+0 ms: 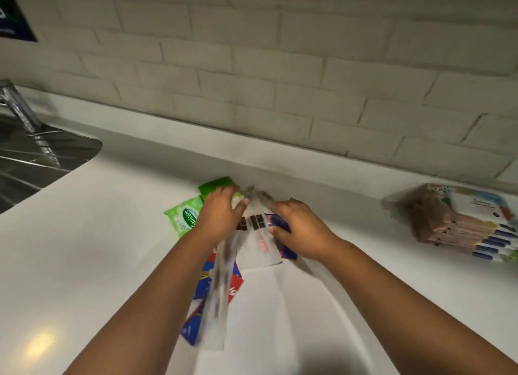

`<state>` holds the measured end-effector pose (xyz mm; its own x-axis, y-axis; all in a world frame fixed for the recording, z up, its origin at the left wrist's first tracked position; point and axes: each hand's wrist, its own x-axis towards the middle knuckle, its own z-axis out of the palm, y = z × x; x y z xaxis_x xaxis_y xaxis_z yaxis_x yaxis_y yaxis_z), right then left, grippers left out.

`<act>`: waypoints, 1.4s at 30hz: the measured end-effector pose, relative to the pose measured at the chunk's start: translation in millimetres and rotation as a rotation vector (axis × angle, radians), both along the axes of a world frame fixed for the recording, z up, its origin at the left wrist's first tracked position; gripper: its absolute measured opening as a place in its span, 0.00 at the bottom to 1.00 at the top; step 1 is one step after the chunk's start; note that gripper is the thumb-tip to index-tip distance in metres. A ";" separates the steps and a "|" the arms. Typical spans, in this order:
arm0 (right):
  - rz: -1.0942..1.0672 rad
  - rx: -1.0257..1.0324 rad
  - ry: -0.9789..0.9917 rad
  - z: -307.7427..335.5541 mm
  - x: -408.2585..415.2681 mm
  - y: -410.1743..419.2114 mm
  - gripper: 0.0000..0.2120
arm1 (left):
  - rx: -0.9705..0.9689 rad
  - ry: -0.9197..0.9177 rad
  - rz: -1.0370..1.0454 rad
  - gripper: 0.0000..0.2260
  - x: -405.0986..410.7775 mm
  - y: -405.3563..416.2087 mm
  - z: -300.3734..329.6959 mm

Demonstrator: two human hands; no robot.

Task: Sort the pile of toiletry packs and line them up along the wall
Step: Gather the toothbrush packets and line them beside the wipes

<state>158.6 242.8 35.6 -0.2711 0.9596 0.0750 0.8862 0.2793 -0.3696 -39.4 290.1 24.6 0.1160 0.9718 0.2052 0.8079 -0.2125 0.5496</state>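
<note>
A pile of toiletry packs lies on the white counter (pixel 84 248) close to the wall. My left hand (pixel 220 213) grips the top of a clear plastic pack (pixel 220 290), which hangs down blurred over red and blue packs (pixel 200 315). Green wipe packs (pixel 185 215) lie just left of that hand. My right hand (pixel 297 226) curls its fingers round a dark blue pack (pixel 280 222). Between the hands lies a clear pack with dark rectangles (pixel 253 223).
A stack of brown and blue-edged packs (pixel 459 229) lies at the right by the white brick wall (pixel 280 80). A steel sink (pixel 33 161) with a tap (pixel 19 105) sits at the far left.
</note>
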 end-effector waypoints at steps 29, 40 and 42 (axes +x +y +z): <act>0.275 0.021 0.017 -23.2 -182.3 0.7 0.22 | -0.028 0.035 0.199 0.23 -173.0 -64.0 -47.0; 0.417 -0.013 -0.030 -32.4 -225.4 -8.8 0.25 | -0.088 -0.033 0.236 0.20 -217.2 -93.5 -47.2; 0.440 -0.001 -0.044 -36.0 -232.3 -11.1 0.26 | -0.134 -0.070 0.189 0.19 -224.4 -97.8 -44.9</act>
<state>-73.7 231.7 -0.3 -0.6570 0.7519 0.0536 0.6975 0.6334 -0.3351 -263.8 192.3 -20.3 -0.0802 0.9940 0.0742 0.7854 0.0172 0.6188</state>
